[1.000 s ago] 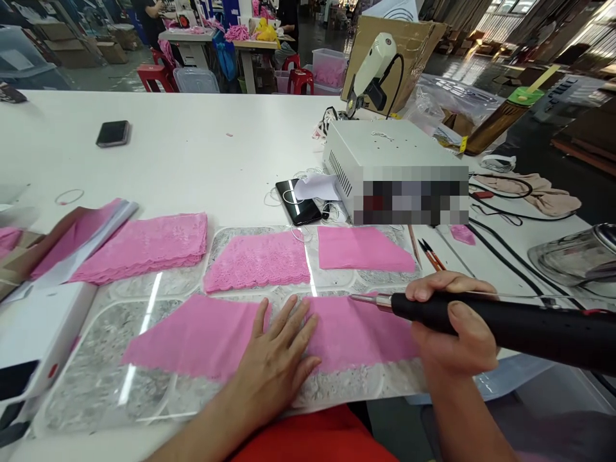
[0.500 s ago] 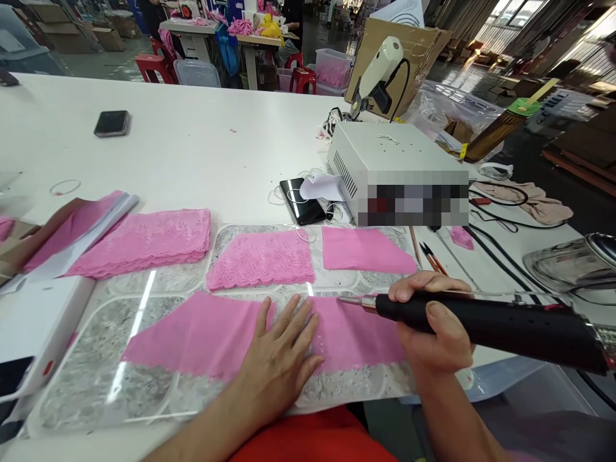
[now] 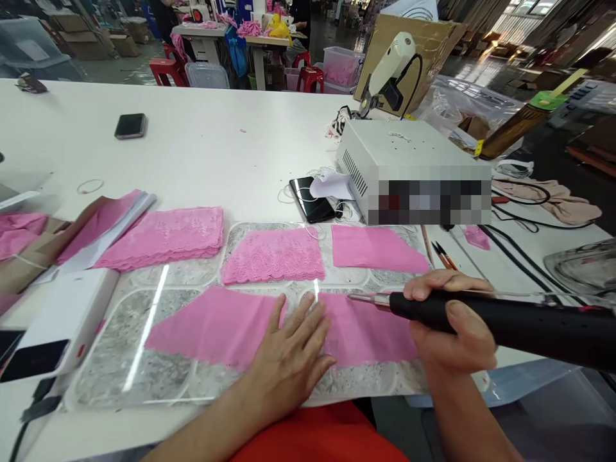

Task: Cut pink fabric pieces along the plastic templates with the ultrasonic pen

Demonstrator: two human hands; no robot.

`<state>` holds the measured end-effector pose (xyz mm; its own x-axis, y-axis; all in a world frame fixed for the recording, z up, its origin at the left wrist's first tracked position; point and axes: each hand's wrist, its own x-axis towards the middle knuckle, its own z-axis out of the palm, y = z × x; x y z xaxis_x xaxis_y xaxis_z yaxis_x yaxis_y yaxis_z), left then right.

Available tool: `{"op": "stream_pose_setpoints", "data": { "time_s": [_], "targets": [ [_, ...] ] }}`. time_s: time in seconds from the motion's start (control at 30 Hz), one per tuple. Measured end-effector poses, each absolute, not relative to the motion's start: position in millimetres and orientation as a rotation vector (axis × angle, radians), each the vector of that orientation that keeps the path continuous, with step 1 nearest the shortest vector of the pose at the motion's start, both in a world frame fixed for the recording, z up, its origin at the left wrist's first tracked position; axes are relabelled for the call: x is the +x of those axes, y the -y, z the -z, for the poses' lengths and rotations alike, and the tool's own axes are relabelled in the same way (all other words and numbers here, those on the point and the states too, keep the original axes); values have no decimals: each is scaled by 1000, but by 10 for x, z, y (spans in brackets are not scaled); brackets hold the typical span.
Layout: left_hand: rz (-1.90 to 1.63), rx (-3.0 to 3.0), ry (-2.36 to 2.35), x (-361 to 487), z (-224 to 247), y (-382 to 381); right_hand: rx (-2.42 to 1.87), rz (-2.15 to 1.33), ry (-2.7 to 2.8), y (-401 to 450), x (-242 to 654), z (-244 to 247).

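Observation:
My left hand (image 3: 296, 350) lies flat with fingers spread, palm down across the middle, where a left pink fabric piece (image 3: 212, 330) and a right pink fabric piece (image 3: 368, 337) come together. Whether they join beneath the hand is hidden. My right hand (image 3: 455, 321) is wrapped round a thick black pen-like tool (image 3: 520, 327) with a slim metal tip. That tip points left, over the upper edge of the right piece; I cannot tell if it touches. Under the fabric is a grey marble-patterned mat (image 3: 129, 350).
Behind lie a pink lace stack (image 3: 168, 237), a lace piece (image 3: 274, 253) and a plain pink piece (image 3: 378, 247). A grey metal box (image 3: 409, 147) stands back right, a black phone (image 3: 312, 200) beside it. Cables (image 3: 524, 263) run on the right; a white device (image 3: 72, 321) sits left.
The whole view has swung slightly left, so everything appears farther right. Both hands and the tool keep about the same place over the fabric.

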<state>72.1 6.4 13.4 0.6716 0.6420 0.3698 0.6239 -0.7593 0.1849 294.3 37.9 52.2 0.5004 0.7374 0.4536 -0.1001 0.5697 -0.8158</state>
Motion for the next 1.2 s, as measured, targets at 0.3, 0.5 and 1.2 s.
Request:
{"op": "stream_pose_setpoints", "data": {
  "time_s": [0.3, 0.5, 1.2],
  "targets": [
    [-590, 2782, -831, 531, -193, 115, -780, -778, 888, -207, 2748, -490],
    [-531, 2824, -842, 556, -119, 130, -759, -792, 918, -237, 2678, -436],
    [-528, 2841, -869, 563, -127, 109, -762, -778, 960, -239, 2691, -413]
  ]
}}
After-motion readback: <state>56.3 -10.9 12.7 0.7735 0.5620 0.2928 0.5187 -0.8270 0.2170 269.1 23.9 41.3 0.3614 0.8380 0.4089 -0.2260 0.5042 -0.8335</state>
